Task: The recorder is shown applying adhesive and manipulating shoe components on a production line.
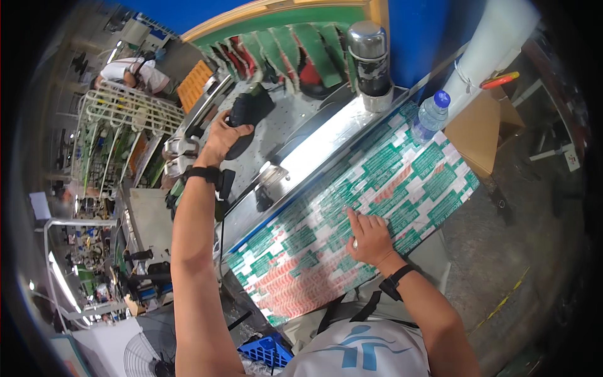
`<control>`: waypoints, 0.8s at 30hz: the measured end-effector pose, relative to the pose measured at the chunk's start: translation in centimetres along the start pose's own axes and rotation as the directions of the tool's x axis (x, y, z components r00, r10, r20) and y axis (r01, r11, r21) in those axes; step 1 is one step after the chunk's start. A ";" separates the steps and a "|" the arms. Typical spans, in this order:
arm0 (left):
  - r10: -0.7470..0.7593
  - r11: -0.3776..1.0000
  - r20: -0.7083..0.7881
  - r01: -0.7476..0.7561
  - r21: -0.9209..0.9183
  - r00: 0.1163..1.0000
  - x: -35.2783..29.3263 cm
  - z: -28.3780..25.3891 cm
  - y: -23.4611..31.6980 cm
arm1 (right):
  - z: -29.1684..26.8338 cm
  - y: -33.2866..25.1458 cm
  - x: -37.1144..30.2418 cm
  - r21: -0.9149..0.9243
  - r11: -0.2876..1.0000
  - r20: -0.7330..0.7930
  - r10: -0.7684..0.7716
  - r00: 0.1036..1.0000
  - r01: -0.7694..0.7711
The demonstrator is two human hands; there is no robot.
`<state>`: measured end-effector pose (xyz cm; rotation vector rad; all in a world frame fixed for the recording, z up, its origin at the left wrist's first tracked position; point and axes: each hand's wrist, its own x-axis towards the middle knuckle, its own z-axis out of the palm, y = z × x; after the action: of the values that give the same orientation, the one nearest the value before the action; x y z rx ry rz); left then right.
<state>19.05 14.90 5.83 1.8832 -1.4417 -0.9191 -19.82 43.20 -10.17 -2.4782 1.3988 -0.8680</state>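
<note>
On the far left, my left hand (221, 135) grips a black shoe (251, 113) by its side, thumb over the near edge. The shoe is over the grey conveyor bed (292, 116), in front of a tunnel mouth hung with green and red strip flaps (276, 53). My right hand (372, 240) is at a tabletop covered in a green, white and red printed sheet (414, 201). Its index finger points forward while the other fingers curl in. Something small and pale shows by the thumb, too small to name.
A metal flask (370, 60) stands on the metal ledge beside the conveyor. At the sheet's far right corner is a blue-capped water bottle (432, 116). A cardboard box (480, 132) and white plastic roll (487, 47) lie beyond. A small metal container (273, 176) sits near the ledge; another person (141, 74) bends behind white racks.
</note>
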 end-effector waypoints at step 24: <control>-0.031 0.999 -0.439 0.025 -0.021 0.898 -48.0 15.9 -10.7 | 0.7 -0.6 -1.8 0.041 0.998 0.054 0.036 0.998 -0.038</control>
<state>3.84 63.32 -3.86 1.9462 -1.1301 -0.4665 -19.76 44.92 -11.23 -2.4187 1.3901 -0.8093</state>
